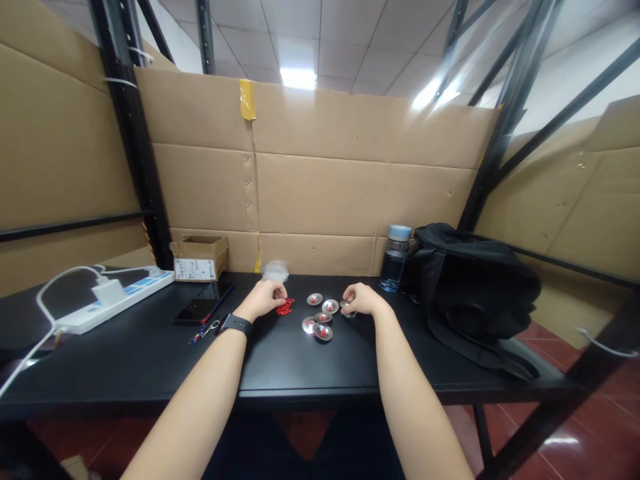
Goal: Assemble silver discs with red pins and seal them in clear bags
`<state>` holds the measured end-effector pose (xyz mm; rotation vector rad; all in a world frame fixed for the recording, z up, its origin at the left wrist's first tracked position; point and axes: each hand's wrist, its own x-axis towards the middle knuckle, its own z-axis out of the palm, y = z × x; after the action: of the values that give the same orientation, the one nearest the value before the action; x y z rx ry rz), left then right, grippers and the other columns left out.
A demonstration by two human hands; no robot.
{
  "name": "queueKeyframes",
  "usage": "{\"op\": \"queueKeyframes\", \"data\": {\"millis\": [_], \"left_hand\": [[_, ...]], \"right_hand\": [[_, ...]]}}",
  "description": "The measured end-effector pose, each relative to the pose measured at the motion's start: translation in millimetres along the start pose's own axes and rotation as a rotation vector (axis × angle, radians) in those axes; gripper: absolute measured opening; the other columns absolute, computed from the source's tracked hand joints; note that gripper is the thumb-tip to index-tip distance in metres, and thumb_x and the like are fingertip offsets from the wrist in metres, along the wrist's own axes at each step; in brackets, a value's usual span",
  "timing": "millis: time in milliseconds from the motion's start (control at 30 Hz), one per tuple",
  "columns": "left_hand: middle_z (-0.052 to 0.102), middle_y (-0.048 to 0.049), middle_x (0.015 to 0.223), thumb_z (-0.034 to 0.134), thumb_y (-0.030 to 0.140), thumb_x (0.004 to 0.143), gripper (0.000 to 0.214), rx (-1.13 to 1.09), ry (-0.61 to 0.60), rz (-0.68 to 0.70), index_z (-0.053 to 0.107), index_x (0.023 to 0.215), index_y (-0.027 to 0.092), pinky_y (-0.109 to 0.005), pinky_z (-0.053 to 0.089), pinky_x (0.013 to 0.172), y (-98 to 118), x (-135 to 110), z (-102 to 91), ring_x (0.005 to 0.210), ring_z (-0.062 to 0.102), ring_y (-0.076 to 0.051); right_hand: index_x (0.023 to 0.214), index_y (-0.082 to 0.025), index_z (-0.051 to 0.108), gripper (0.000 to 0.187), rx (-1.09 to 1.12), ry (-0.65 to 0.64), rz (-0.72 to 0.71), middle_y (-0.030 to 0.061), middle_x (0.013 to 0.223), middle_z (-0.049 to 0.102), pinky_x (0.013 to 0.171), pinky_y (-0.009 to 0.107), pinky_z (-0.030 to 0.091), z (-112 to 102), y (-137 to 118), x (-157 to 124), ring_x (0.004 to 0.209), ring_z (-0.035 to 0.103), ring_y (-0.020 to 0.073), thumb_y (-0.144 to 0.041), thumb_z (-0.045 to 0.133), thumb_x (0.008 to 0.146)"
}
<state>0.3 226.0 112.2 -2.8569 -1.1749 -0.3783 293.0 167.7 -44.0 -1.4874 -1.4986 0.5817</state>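
Note:
My left hand [263, 299], with a dark watch on its wrist, is closed in a pinch over a small heap of thin red strips [285, 309]. Its fingertips touch a red strip at the heap's edge. Across from it, my right hand [365, 299] pinches a silver metal disc [345, 305], largely hidden by the fingers. Between both hands lie several shallow round silver discs [323, 332] with red at their centres, some overlapping. Behind the left hand is a crumpled clear plastic bag [275, 269].
The black table [295, 370] has a cardboard wall behind it. On the left are a white power strip [95, 315], a small open carton [200, 259], a dark phone or tablet [203, 305] and a lanyard [200, 333]. A water bottle [394, 260] and black bag [475, 293] stand right.

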Motion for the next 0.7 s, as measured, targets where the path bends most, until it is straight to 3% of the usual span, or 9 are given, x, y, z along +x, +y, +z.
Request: {"op": "queueKeyframes", "data": {"millis": [233, 400, 600, 700], "left_hand": [[0.074, -0.0029, 0.077, 0.067, 0.026, 0.076, 0.009, 0.017, -0.009, 0.004, 0.072, 0.078, 0.018, -0.027, 0.049, 0.071, 1, -1, -3.6, 0.074, 0.068, -0.019], [0.074, -0.0026, 0.078, 0.061, 0.031, 0.081, 0.017, -0.035, 0.050, 0.023, 0.072, 0.084, 0.018, -0.027, 0.049, 0.070, 2, 0, -0.6, 0.073, 0.068, -0.019], [0.075, -0.0035, 0.083, 0.061, 0.037, 0.082, 0.021, -0.139, 0.147, 0.060, 0.072, 0.085, 0.019, -0.029, 0.049, 0.075, 4, 5, 4.6, 0.079, 0.068, -0.020], [0.074, -0.0040, 0.083, 0.062, 0.038, 0.082, 0.022, -0.174, 0.168, 0.071, 0.072, 0.085, 0.018, -0.030, 0.050, 0.074, 8, 6, 6.8, 0.078, 0.068, -0.020]], "right_hand": [[0.096, -0.016, 0.073, 0.050, 0.060, -0.065, 0.025, 0.0022, 0.085, 0.076, 0.063, 0.022, 0.047, -4, 5, -1, 0.075, 0.069, 0.0164, -0.022, 0.094, 0.052], [0.100, -0.015, 0.073, 0.051, 0.050, -0.088, 0.016, 0.0027, 0.089, 0.076, 0.063, 0.022, 0.048, -3, 2, -2, 0.073, 0.069, 0.0155, -0.021, 0.093, 0.054], [0.097, -0.015, 0.075, 0.041, 0.144, -0.089, -0.038, 0.0055, 0.095, 0.078, 0.069, 0.022, 0.052, -3, 2, -4, 0.080, 0.072, 0.0173, -0.016, 0.090, 0.059], [0.096, -0.015, 0.076, 0.023, 0.139, -0.037, -0.069, 0.0060, 0.092, 0.078, 0.070, 0.024, 0.052, -1, -4, -4, 0.080, 0.072, 0.0182, -0.020, 0.081, 0.074]]}}
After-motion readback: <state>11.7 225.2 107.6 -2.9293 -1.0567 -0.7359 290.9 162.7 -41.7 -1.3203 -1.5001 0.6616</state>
